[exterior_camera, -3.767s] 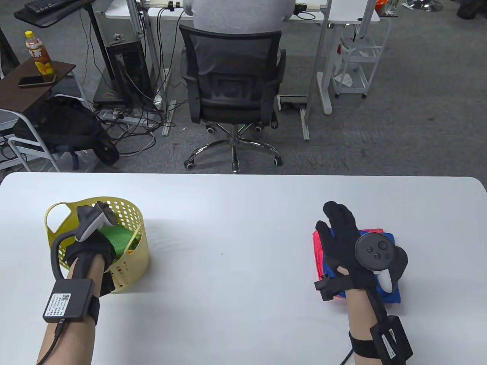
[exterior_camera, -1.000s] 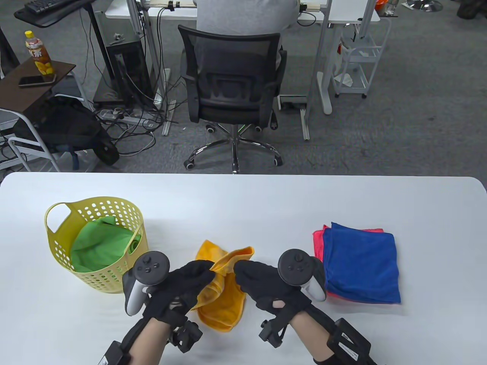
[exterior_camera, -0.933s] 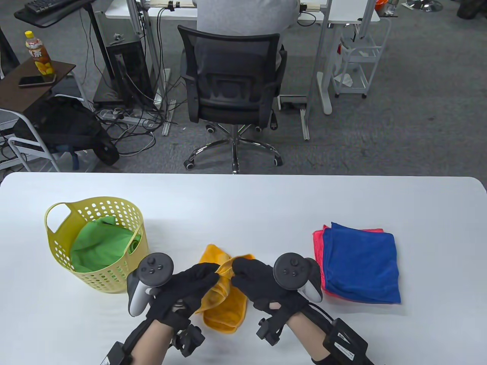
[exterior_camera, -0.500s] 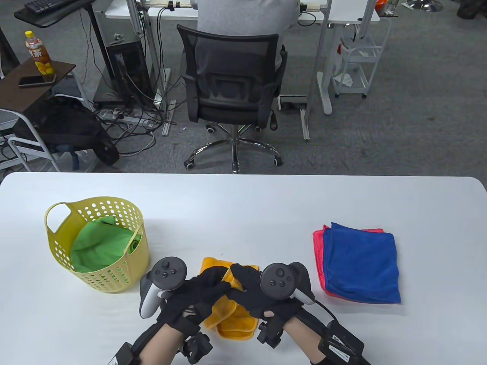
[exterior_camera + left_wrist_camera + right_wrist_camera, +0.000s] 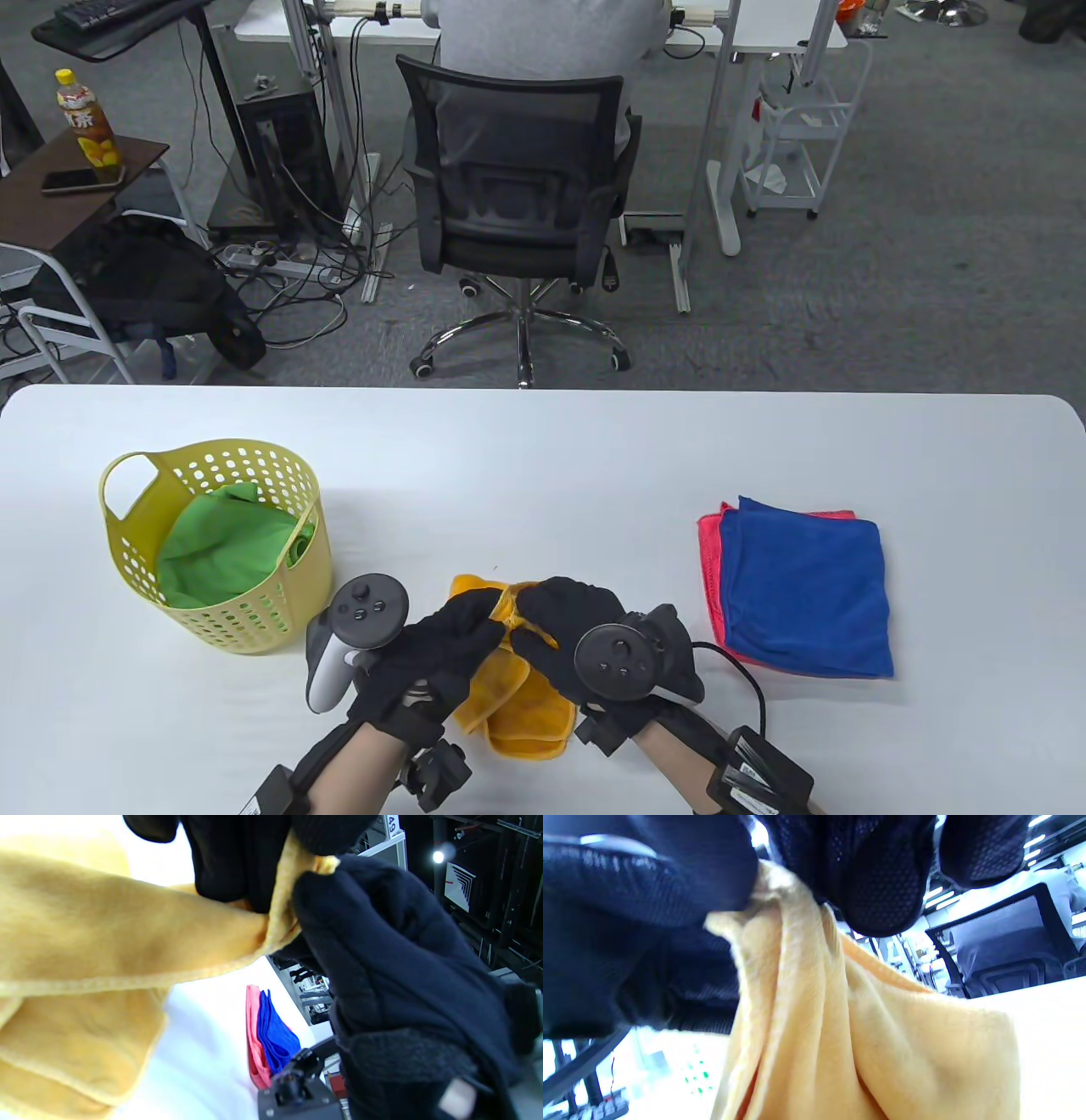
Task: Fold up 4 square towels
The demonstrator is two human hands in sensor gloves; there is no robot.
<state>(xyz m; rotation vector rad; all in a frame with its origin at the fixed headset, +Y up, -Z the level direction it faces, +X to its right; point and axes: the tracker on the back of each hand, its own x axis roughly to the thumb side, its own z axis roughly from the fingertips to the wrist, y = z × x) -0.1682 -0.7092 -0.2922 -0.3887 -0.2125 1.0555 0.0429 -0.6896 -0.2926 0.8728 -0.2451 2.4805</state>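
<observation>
A crumpled orange towel [image 5: 517, 709] lies at the front middle of the white table [image 5: 543, 458]. Both gloved hands pinch its upper edge close together: my left hand [image 5: 462, 632] from the left, my right hand [image 5: 551, 615] from the right. The left wrist view shows the orange towel [image 5: 106, 942] held between dark fingers [image 5: 373, 942]. The right wrist view shows the same towel [image 5: 840, 1027] hanging from pinching fingers [image 5: 874, 870]. A folded blue towel [image 5: 806, 586] lies on a folded red towel [image 5: 707, 552] at the right. A green towel [image 5: 229, 552] sits in the yellow basket [image 5: 246, 624].
The yellow perforated basket stands at the table's left. The folded stack also shows in the left wrist view [image 5: 271, 1035]. Beyond the table's far edge are an office chair [image 5: 517, 195] with a seated person, desks and cables.
The left hand took the orange towel out of the basket to the front middle. The right hand left the folded stack. Both hands now pinch the towel and have drawn nearer the front edge.
</observation>
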